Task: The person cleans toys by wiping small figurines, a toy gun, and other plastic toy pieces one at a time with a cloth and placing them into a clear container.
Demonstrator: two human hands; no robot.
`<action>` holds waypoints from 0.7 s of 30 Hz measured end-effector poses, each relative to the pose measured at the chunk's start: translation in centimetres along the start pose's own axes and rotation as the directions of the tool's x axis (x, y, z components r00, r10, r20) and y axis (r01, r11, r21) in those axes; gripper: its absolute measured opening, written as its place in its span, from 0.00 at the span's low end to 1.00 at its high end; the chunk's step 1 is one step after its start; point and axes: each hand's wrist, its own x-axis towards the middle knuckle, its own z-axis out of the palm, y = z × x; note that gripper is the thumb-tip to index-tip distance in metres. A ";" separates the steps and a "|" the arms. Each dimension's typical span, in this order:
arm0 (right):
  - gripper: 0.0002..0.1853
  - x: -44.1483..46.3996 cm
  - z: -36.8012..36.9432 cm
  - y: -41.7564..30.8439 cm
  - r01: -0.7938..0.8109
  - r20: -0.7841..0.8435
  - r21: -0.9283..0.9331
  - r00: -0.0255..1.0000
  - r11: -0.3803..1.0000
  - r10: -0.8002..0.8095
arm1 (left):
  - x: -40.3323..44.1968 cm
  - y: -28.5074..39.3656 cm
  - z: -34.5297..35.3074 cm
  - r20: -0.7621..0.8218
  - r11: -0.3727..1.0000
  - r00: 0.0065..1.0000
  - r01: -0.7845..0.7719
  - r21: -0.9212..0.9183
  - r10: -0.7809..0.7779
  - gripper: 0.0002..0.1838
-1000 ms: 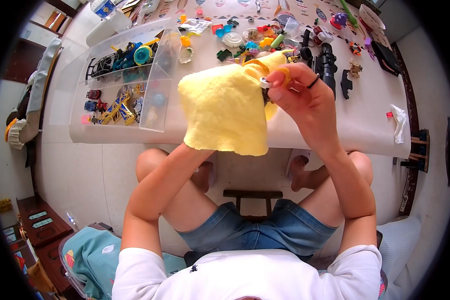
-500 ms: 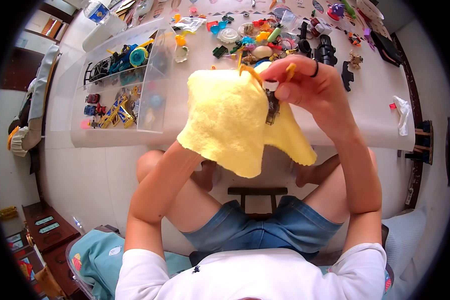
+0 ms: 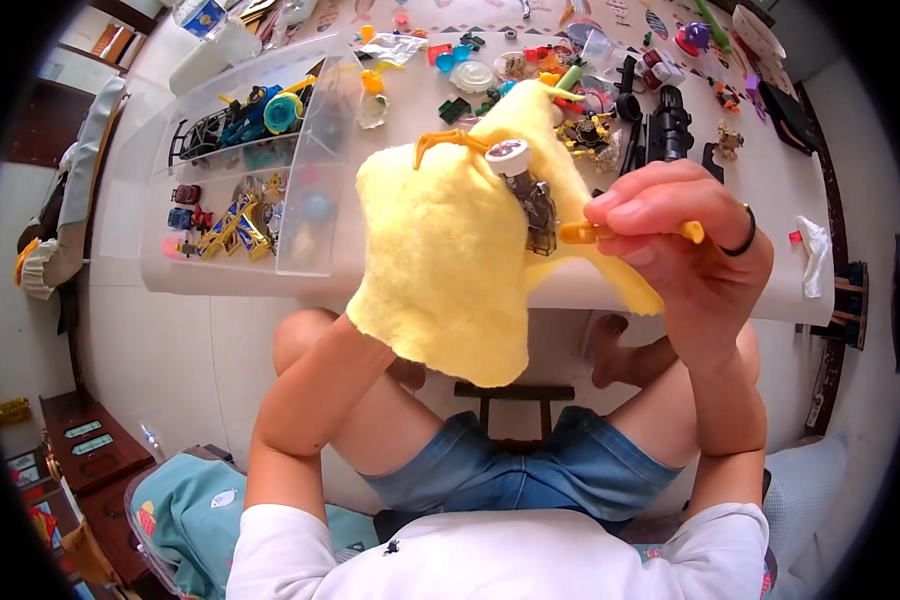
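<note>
A yellow cloth [image 3: 440, 260] is draped over my left hand, whose fingers are hidden; only the forearm shows below. The raised cloth is bunched around a small toy figure [image 3: 538, 215] with a dark, see-through body and a round white top [image 3: 510, 157]. Next to that top, a curved orange plastic piece [image 3: 440, 140] lies against the cloth. My right hand [image 3: 690, 235] is closed, with thumb and fingers pinching a small orange plastic part [image 3: 582, 233] just right of the figure. A slim gap separates this part from the figure's body.
A clear divided box [image 3: 305, 235] with toy vehicles and parts stands on the table's left. Many loose pieces lie behind the cloth, with a black cylindrical part [image 3: 670, 125] among them. A black pouch [image 3: 788, 118] and white plastic wrapper [image 3: 813, 243] are on the right.
My right hand has moved right and down, away from the figure, with the orange part in its pinch. The cloth and figure have shifted slightly down and left, showing more of the white top.
</note>
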 end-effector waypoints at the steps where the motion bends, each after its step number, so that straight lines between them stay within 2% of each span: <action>1: 0.07 -0.1 0.1 0.0 0.001 0.001 -0.006 1.000 1.000 -0.001 | 0.1 -0.1 0.1 -0.014 1.000 1.000 -0.007 0.000 0.007 0.21; 3: 0.07 -0.1 0.1 0.0 0.006 0.004 -0.020 1.000 1.000 -0.006 | 0.0 -0.1 0.4 -0.037 1.000 0.999 -0.017 0.002 0.017 0.21; 6: 0.08 0.1 0.0 0.4 0.102 0.038 -0.104 0.994 0.989 -0.099 | -0.1 -0.3 0.7 -0.072 1.000 0.997 -0.019 0.005 0.020 0.22; 8: 0.08 0.0 0.1 0.2 0.041 0.018 -0.067 0.999 0.997 -0.040 | -0.3 -0.5 1.1 -0.088 1.000 0.996 -0.005 0.013 0.006 0.22; 10: 0.08 -0.1 0.1 0.2 0.010 0.016 -0.052 1.000 0.999 -0.010 | -0.6 -0.8 1.0 -0.038 0.996 0.999 -0.020 -0.082 0.017 0.22; 15: 0.07 -0.2 0.2 0.3 -0.004 -0.007 0.009 1.000 1.000 0.004 | -0.9 -0.1 0.3 0.077 0.975 0.996 0.068 -0.211 -0.053 0.22; 21: 0.07 -0.3 0.1 0.2 0.012 -0.004 -0.066 1.000 0.998 -0.012 | -1.3 0.6 -0.1 0.160 0.950 0.982 0.138 -0.279 -0.096 0.22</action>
